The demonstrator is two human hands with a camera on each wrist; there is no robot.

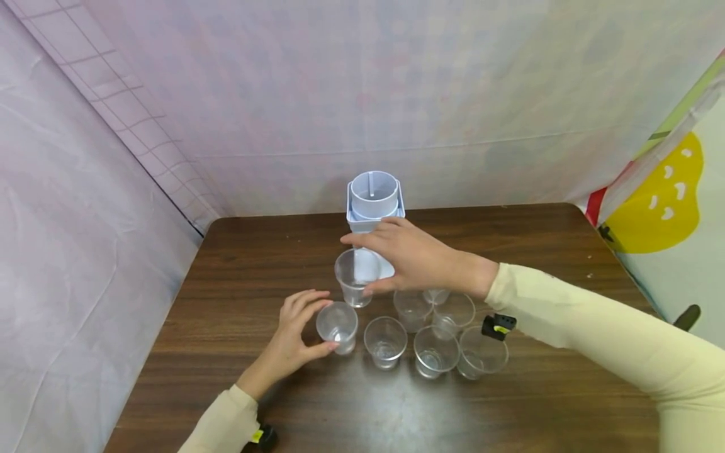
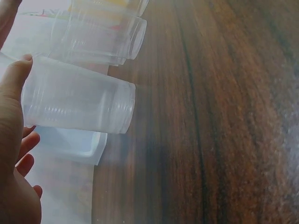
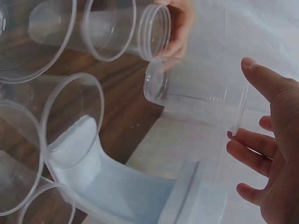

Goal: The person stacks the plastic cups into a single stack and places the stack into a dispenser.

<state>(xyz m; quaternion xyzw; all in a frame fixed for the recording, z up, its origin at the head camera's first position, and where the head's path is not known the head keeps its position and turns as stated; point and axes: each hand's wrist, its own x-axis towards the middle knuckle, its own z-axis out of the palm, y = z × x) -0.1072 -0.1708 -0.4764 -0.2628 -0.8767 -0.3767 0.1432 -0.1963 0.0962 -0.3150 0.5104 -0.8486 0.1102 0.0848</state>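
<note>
My left hand (image 1: pixel 289 336) grips a clear plastic cup (image 1: pixel 338 324) near its rim, thumb on the near side and fingers on the far side. Several rims show close together on that cup in the right wrist view, like a nested stack. Just behind it, my right hand (image 1: pixel 416 255) holds another clear plastic cup (image 3: pixel 198 86) by the rim between thumb and fingertips. In the head view, that cup stands partly in front of a white plastic stand (image 1: pixel 375 200) with a round tube on top. The right hand hides the stand's middle.
To the right of the left hand, several clear cups stand upright and close together, among them a front cup (image 1: pixel 386 343) and a rightmost cup (image 1: pixel 483 355). The brown wooden table (image 1: pixel 544 402) ends at a pale cloth backdrop (image 1: pixel 283 94).
</note>
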